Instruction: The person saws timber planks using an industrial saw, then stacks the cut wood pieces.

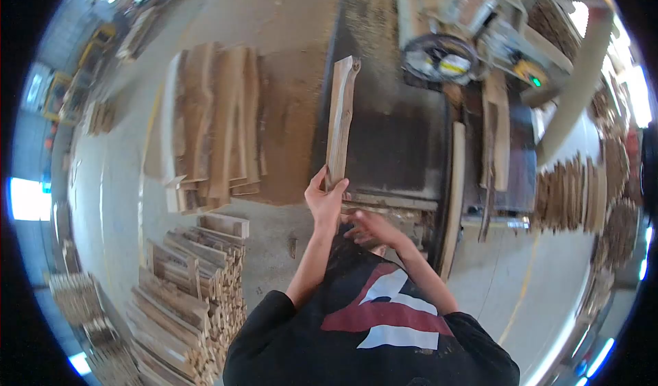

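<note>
My left hand point(325, 197) is closed around the near end of a wooden board point(340, 115). The board is narrow and pale, with a rough, darker edge along its right side, and its far end points away over the dark machine table point(397, 136). Close to my chest, to the right of the left hand, my right hand point(372, 228) has its fingers apart and holds nothing. It is beside the table's near edge, below the board's held end.
On the brown surface at left lies a row of boards point(216, 122). A stack of cut wood point(185, 293) stands below it. A round dark guard-like ring point(440, 58) sits at the table's far right, near a long rail point(454, 194). More boards point(569, 194) stand at right.
</note>
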Demonstrator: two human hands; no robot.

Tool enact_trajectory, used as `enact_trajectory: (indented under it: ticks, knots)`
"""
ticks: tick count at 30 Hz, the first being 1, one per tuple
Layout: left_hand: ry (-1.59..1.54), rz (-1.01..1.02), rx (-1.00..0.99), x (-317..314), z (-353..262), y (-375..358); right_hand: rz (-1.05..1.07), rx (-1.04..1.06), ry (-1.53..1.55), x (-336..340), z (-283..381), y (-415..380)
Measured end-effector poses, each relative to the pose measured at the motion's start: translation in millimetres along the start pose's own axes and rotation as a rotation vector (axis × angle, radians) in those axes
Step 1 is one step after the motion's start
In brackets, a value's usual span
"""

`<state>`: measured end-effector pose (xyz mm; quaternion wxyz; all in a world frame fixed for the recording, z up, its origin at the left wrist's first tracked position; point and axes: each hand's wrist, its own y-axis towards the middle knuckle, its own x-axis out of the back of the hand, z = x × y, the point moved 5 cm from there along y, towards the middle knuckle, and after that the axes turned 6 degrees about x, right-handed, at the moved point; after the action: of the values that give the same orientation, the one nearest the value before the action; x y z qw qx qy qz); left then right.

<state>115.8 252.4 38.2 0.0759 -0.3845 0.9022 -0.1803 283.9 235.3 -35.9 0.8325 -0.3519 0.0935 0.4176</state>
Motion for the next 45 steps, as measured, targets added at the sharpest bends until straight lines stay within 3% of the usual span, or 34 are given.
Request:
enact_trajectory:
  ticks: [1,3,4,5,7,9,11,15,17,18,20,21,23,25,27,28,30,32,33,34,35,37,39,40,42,44,45]
  knots:
    - [0.007,0.036,0.015,-14,18,-1,-0.036,0.003,0.015,-10,-5,-10]
    - [0.301,-0.013,-0.159,-31,39,-4,-0.020,0.004,0.176,-27,-15,-31]
    - [0.121,0.041,0.036,-37,49,-9,-0.098,0.038,0.362,-25,-19,-38]
    - [0.134,0.058,0.046,-40,54,-10,-0.115,0.039,0.380,-22,-23,-47]
    - [0.134,0.280,0.110,-51,61,-13,-0.193,0.085,0.282,-6,-19,-66]
    - [0.211,0.341,0.140,-56,70,-22,-0.247,0.041,0.254,1,-22,-82]
    - [0.135,0.472,0.307,-65,92,-26,-0.291,0.027,0.201,9,-28,-91]
    - [0.209,0.622,0.355,-68,89,-46,-0.348,0.043,0.074,28,-45,-117]
    - [0.593,0.516,-0.288,-63,104,-24,-0.377,-0.094,-0.618,47,-35,-149]
    - [0.597,0.526,-0.297,-63,85,-30,-0.364,-0.146,-0.791,46,-11,-177]
    - [0.979,0.340,-1.011,-76,2,-63,-0.367,-0.170,-1.059,60,40,-235]
    - [0.975,0.370,-1.034,-81,-6,-59,-0.387,-0.147,-1.148,72,57,-263]
    - [1.018,0.714,-1.242,-101,-9,-66,-0.421,-0.105,-1.364,79,119,-310]
    - [0.972,0.701,-1.367,-111,7,-59,-0.616,0.361,-1.418,87,173,-345]
    - [0.688,0.575,-1.325,-113,-6,-50,-0.880,0.780,-0.880,94,216,-355]
    - [0.630,0.491,-1.346,-115,-23,-59,-0.904,0.790,-0.877,87,220,-348]
    - [0.602,0.414,-1.278,-114,-16,-50,-1.000,1.053,-0.003,97,215,-338]
    - [0.484,0.305,-0.984,-111,-22,-41,-0.978,0.913,-0.149,103,170,-294]
    - [0.491,0.284,-0.987,-109,-17,-37,-0.925,0.804,-0.277,103,140,-267]
    - [0.582,0.280,-0.851,-105,1,-23,-0.793,0.699,-0.078,87,107,-232]
    - [0.659,0.268,-0.707,-101,16,-15,-0.747,0.525,-0.153,73,75,-205]
    - [0.814,0.224,-0.935,-113,23,-45,-0.781,0.519,-0.853,70,-13,-147]
    - [0.760,0.213,-0.949,-125,48,-67,-0.591,0.178,-0.636,40,-58,-138]
    - [0.773,0.178,-0.950,-130,66,-72,-0.579,0.177,-0.637,28,-74,-137]
    - [0.779,0.153,-0.957,-145,81,-80,-0.615,-0.033,-0.648,24,-102,-137]
    - [0.852,0.075,-0.688,-153,94,-78,-0.636,-0.074,-0.649,28,-111,-146]
    - [0.870,0.094,-0.683,-158,98,-78,-0.648,-0.115,-0.649,25,-117,-150]
